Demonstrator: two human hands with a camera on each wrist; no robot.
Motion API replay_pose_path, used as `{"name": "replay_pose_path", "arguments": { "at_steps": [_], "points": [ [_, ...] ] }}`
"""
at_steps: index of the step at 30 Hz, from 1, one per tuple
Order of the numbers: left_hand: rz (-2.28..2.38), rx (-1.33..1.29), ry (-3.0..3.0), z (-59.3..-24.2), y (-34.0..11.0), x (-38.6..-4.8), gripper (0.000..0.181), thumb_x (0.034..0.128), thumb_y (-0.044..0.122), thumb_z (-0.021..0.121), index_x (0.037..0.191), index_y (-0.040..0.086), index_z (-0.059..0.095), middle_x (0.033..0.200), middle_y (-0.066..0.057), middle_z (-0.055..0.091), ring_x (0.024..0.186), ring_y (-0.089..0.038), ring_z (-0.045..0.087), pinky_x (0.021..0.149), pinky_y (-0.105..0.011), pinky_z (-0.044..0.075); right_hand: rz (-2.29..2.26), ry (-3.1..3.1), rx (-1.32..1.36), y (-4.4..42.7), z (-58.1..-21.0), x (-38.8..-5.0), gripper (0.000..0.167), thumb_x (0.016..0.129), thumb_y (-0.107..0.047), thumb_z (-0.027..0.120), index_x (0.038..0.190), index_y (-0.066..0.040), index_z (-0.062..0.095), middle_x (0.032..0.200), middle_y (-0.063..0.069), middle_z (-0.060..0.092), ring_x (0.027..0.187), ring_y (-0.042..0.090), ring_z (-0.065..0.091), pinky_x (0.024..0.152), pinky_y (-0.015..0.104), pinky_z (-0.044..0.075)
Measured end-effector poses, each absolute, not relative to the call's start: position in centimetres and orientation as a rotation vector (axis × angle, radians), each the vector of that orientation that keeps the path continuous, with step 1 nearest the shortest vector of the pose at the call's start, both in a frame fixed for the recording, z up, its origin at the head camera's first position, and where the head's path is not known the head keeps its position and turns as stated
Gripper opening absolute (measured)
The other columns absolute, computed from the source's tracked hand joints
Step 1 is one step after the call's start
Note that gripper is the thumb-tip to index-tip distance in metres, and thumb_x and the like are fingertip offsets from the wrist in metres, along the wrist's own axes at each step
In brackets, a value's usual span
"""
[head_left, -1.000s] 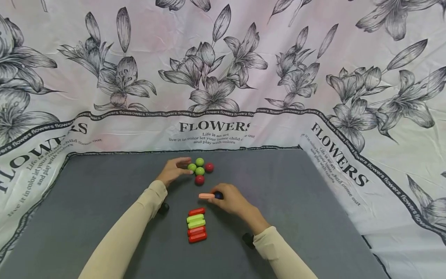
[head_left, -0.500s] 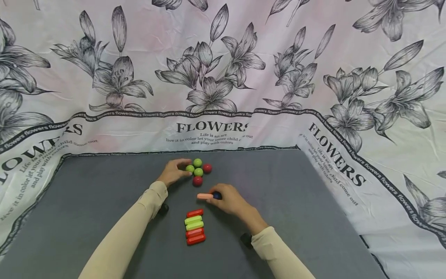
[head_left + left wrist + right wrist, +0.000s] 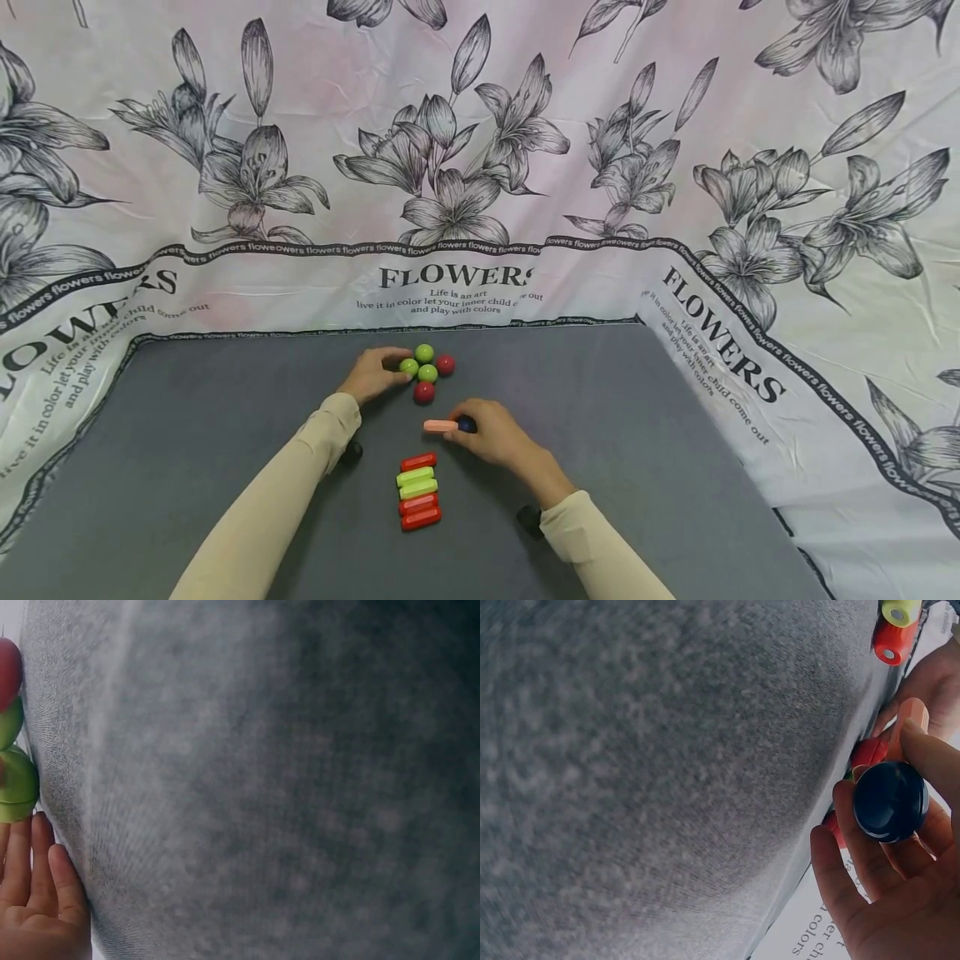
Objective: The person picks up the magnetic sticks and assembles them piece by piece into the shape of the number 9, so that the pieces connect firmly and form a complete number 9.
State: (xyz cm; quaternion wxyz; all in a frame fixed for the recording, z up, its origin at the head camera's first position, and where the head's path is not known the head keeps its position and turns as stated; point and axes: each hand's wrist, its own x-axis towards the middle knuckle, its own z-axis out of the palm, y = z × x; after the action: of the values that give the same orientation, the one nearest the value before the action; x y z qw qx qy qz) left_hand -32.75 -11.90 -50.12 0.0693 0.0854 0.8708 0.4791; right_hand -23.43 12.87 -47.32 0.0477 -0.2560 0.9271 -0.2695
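My left hand lies at the left of a cluster of balls, its fingers fairly straight and its fingertips at the leftmost green ball. Two more green balls, one at the back and one in the middle, sit against it. One red ball is at the cluster's right and another red ball at its front. My right hand grips a stick with a peach-coloured handle and a dark blue ball end. The handle points left, toward the space before the balls.
Nearer me, several short handles lie in a column, red at the far end, yellow-green in the middle, red closest. The grey tabletop ends at a flower-printed cloth.
Both hands keep nearly the same place and hold. The head view has shifted slightly, so everything appears a little to the left. No ball or handle has visibly moved on the table.
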Motion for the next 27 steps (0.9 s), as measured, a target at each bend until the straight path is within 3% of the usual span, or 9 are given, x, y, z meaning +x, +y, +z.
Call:
{"name": "replay_pose_path", "arguments": {
  "at_steps": [14, 23, 27],
  "points": [
    [1.4, 0.272, 2.651, -49.7, -13.2, -31.3, 0.043, 0.0937, 0.02, 0.071, 0.133, 0.006, 0.064, 0.133, -0.018, 0.065, 0.122, -0.034, 0.062, 0.105, -0.051, 0.048, -0.83, 2.806, -0.783, 12.4, -47.6, -23.8, 0.025, 0.093, -0.027, 0.073, 0.111, -0.01, 0.074, 0.107, 0.004, 0.073, 0.097, 0.019, 0.064, 0.088, 0.041, 0.053],
    [1.423, 0.431, 2.612, -48.5, -15.3, -27.5, 0.044, 0.0944, 0.021, 0.071, 0.134, 0.003, 0.063, 0.134, -0.018, 0.065, 0.122, -0.035, 0.062, 0.104, -0.052, 0.049, -0.857, 2.834, -0.764, 12.2, -46.3, -23.8, 0.026, 0.093, -0.025, 0.073, 0.113, -0.009, 0.073, 0.11, 0.005, 0.073, 0.1, 0.02, 0.065, 0.091, 0.042, 0.053],
    [1.445, 0.424, 2.579, -47.5, -15.7, -25.2, 0.044, 0.0941, 0.022, 0.072, 0.134, 0.005, 0.063, 0.133, -0.014, 0.066, 0.123, -0.032, 0.061, 0.105, -0.052, 0.049, -0.856, 2.829, -0.768, 11.8, -45.8, -23.8, 0.026, 0.093, -0.025, 0.074, 0.114, -0.009, 0.073, 0.108, 0.004, 0.073, 0.095, 0.018, 0.062, 0.086, 0.039, 0.052]
  ]
}}
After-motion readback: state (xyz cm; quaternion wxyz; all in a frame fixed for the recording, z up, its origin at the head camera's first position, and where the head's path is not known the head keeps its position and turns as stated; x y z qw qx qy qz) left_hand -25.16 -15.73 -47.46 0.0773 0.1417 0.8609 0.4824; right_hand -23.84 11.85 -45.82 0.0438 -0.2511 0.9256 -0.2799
